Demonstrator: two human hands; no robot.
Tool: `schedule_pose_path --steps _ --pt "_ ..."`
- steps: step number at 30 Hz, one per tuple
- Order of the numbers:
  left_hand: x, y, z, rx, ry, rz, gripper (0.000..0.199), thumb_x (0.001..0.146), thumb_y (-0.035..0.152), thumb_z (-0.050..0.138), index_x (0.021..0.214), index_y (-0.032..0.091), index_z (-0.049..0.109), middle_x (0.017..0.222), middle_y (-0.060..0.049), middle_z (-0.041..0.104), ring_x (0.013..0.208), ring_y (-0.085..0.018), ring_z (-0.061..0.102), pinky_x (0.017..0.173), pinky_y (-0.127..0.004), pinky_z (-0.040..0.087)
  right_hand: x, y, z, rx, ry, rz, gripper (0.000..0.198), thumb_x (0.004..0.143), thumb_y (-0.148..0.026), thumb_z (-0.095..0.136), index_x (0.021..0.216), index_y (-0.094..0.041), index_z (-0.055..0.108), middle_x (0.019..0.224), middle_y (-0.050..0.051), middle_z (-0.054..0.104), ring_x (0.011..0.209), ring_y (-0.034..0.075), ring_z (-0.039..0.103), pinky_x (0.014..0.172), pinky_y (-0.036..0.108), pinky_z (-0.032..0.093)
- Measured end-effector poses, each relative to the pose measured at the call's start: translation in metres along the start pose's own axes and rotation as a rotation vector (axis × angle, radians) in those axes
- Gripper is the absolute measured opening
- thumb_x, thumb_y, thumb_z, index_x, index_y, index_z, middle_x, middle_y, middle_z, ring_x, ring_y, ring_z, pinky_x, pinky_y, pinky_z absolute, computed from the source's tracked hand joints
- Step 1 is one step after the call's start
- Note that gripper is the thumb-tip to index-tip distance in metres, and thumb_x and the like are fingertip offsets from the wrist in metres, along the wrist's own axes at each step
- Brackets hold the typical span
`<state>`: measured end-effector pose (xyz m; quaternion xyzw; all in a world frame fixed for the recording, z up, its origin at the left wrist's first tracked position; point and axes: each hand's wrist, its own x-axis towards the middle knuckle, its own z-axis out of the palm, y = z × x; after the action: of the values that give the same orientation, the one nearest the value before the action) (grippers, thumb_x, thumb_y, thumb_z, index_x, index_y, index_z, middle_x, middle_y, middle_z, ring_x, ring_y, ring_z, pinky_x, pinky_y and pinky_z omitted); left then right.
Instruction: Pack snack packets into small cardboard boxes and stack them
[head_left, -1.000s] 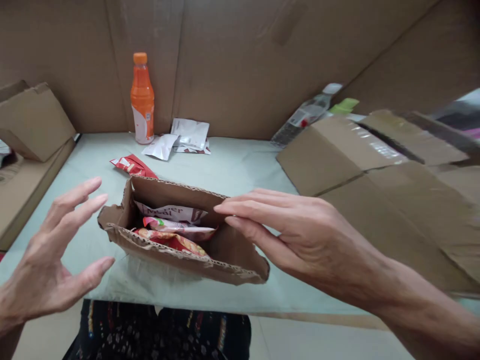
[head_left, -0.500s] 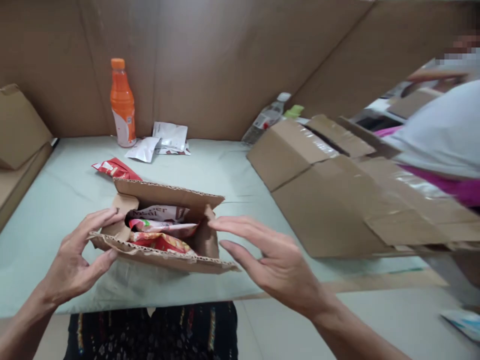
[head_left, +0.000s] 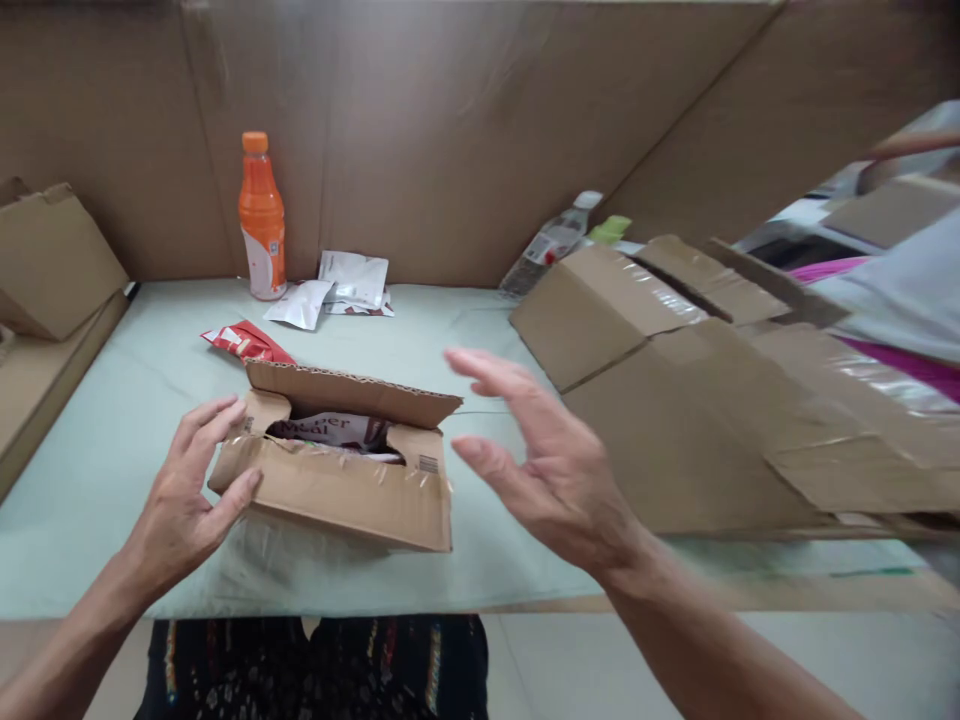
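Note:
A small cardboard box (head_left: pixel 337 500) sits in front of me, its near and side flaps folded inward and its far flap still upright. Through the gap a white packet with dark lettering (head_left: pixel 330 427) shows; the other packets are mostly covered. My left hand (head_left: pixel 195 480) grips the box's left end, thumb on the near flap and fingers at the left side. My right hand (head_left: pixel 540 460) hovers off the right end, open, fingers and thumb apart, touching nothing. A red packet (head_left: pixel 246 342) lies just behind the box.
An orange bottle (head_left: pixel 262 220) stands against the cardboard wall (head_left: pixel 465 130), near several silver-white sachets (head_left: pixel 356 280). A clear bottle (head_left: pixel 551 245) leans beside a large cardboard box (head_left: pixel 675 420) on the right. Another box (head_left: pixel 60 260) is at far left. A person's pale sleeve (head_left: pixel 907 280) shows beyond.
The near flap and right side flap have folded inward over the packets. My right hand has let go of the right side flap and risen away; my left hand stays at the left end.

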<state>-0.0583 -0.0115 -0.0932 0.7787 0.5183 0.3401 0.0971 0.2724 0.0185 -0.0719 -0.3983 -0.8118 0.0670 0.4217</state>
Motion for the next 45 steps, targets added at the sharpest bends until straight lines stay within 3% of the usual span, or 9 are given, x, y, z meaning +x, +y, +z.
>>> schedule_pose_path --steps 4,11,16,20,28,31,35,40,45 --pt "-0.002 -0.004 0.006 0.035 -0.020 0.010 0.056 0.100 0.027 0.059 0.154 0.032 0.043 0.171 -0.012 0.028 0.154 -0.037 0.039 0.120 -0.062 0.045 -0.021 0.001 0.014 -0.017 -0.274 -0.155 0.053 0.105 -0.039 0.053 0.153 -0.018 0.052 0.133 0.017 0.072 0.122 0.030 0.069 0.100 0.050 0.059" --pt "0.004 -0.016 0.007 -0.023 -0.142 0.111 0.037 0.100 0.022 0.051 0.133 0.030 0.068 0.151 -0.006 0.061 0.151 -0.031 0.044 0.124 -0.059 0.042 -0.038 0.010 0.018 -0.117 -0.394 -0.311 0.051 0.106 -0.049 0.046 0.144 -0.018 0.062 0.140 0.019 0.068 0.128 0.031 0.063 0.107 0.055 0.051" --pt "0.008 -0.020 -0.003 -0.016 -0.195 0.185 0.040 0.100 0.027 0.058 0.140 0.034 0.063 0.156 -0.005 0.057 0.152 -0.032 0.043 0.122 -0.057 0.043 -0.017 0.020 0.016 -0.185 -0.494 -0.415 0.071 0.094 -0.073 0.055 0.141 -0.020 0.064 0.153 0.021 0.057 0.149 0.039 0.042 0.116 0.070 0.033" --pt "0.001 -0.028 -0.007 -0.011 -0.205 0.193 0.059 0.099 0.034 0.059 0.155 0.046 0.044 0.166 0.002 0.044 0.156 -0.035 0.036 0.125 -0.061 0.038 -0.001 0.026 0.020 -0.170 -0.663 -0.455 0.076 0.090 -0.072 0.060 0.149 -0.023 0.057 0.164 0.019 0.045 0.156 0.037 0.030 0.113 0.062 0.037" --pt "0.009 -0.028 0.011 0.046 -0.196 0.284 0.058 0.102 0.037 0.053 0.158 0.045 0.040 0.170 0.001 0.037 0.154 -0.035 0.039 0.125 -0.057 0.039 -0.035 0.032 0.013 -0.186 -0.470 -0.418 0.063 0.096 -0.054 0.050 0.148 -0.020 0.058 0.161 0.015 0.051 0.154 0.031 0.035 0.096 0.049 0.044" --pt "0.026 -0.023 0.034 0.116 -0.157 0.387 0.064 0.104 0.038 0.054 0.164 0.039 0.030 0.174 -0.005 0.028 0.154 -0.035 0.040 0.120 -0.052 0.046 -0.060 0.056 -0.010 -0.313 -0.370 -0.309 0.063 0.096 -0.051 0.054 0.150 -0.019 0.056 0.160 0.017 0.051 0.152 0.033 0.038 0.098 0.048 0.045" --pt "0.043 -0.033 0.084 0.182 -0.218 0.399 0.060 0.106 0.042 0.050 0.162 0.031 0.035 0.173 -0.012 0.030 0.154 -0.037 0.040 0.116 -0.053 0.049 -0.062 0.114 -0.041 -0.604 -0.267 0.111 0.058 0.097 -0.047 0.055 0.150 -0.024 0.058 0.159 0.016 0.052 0.146 0.037 0.044 0.097 0.051 0.048" --pt "0.035 -0.063 0.149 0.290 -0.304 0.381 0.054 0.102 0.046 0.054 0.152 0.024 0.054 0.164 -0.017 0.046 0.150 -0.037 0.046 0.116 -0.055 0.048 0.002 0.184 -0.048 -0.799 -0.237 0.620 0.060 0.093 -0.048 0.054 0.149 -0.024 0.055 0.157 0.017 0.051 0.141 0.041 0.043 0.098 0.063 0.048" --pt "0.026 -0.068 0.164 0.349 -0.287 0.439 0.052 0.104 0.043 0.051 0.152 0.024 0.054 0.162 -0.016 0.049 0.148 -0.035 0.048 0.119 -0.055 0.044 0.055 0.222 -0.049 -0.913 -0.277 0.785 0.056 0.096 -0.040 0.051 0.146 -0.017 0.055 0.146 0.021 0.058 0.132 0.039 0.051 0.106 0.066 0.039"
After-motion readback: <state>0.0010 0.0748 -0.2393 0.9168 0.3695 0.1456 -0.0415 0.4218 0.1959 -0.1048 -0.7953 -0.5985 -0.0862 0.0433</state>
